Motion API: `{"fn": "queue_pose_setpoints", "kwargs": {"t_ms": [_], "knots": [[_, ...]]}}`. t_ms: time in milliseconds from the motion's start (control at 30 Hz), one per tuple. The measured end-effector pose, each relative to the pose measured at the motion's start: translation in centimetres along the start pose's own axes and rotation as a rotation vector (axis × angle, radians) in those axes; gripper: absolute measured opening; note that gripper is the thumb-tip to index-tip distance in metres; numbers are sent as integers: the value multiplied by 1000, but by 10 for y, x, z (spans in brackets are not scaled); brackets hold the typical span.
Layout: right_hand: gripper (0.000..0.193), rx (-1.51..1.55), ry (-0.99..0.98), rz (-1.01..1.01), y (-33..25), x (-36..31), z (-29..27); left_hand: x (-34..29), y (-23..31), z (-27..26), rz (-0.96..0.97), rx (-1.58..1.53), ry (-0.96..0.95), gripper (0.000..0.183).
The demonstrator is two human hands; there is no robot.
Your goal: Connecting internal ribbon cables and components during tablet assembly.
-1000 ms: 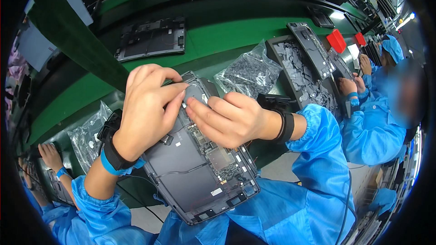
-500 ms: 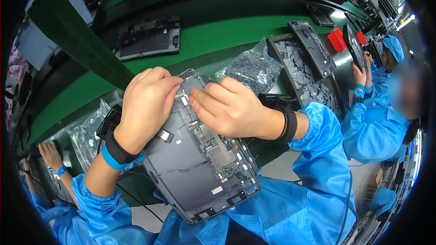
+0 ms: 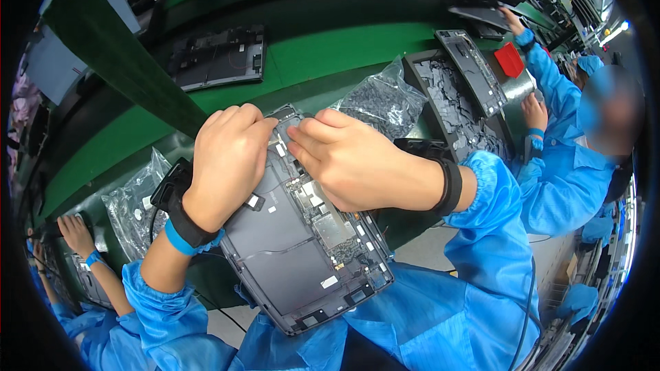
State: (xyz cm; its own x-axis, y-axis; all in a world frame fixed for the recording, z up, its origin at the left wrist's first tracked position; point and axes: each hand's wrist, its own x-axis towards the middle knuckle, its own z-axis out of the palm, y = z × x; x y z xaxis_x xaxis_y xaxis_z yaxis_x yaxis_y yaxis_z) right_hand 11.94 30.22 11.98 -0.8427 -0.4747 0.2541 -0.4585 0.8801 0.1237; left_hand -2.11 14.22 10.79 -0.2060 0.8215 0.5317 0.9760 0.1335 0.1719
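Two bare hands, left hand (image 3: 230,154) and right hand (image 3: 357,161), fingers curled, whether pinching anything cannot be told, at the upper end of one opened dark-grey device (image 3: 268,240), lower centre; one clear bag (image 3: 385,99), upper centre-right; one red bin (image 3: 509,60), upper right.

The right hand's (image 3: 361,168) fingertips have moved toward twelve o'clock along the open tablet-like device (image 3: 275,233), and the left hand (image 3: 230,158) has shifted slightly toward three o'clock. The opened unit on the belt (image 3: 218,56), near half past ten, has slid toward nine. Around half past one, a co-worker's hand (image 3: 513,22) now stretches to a dark panel (image 3: 474,13), earlier upright near two o'clock.
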Motion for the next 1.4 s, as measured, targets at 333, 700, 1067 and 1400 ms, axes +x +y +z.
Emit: {"fn": "queue_pose_setpoints", "kwargs": {"t_ms": [333,700,1067,1400], "knots": [[59,1163,455,645,-10,-56,30,-87,46,-57,-509,-251,90,56],[67,1335,260,667,-85,-71,31,-172,120,-21,-807,-775,138,63],[67,1496,321,671,-85,-72,32,-164,124,-25,-801,-1054,237,70],[88,1798,431,670,-91,-57,-13,-130,121,-49,-808,-1398,501,62]]}}
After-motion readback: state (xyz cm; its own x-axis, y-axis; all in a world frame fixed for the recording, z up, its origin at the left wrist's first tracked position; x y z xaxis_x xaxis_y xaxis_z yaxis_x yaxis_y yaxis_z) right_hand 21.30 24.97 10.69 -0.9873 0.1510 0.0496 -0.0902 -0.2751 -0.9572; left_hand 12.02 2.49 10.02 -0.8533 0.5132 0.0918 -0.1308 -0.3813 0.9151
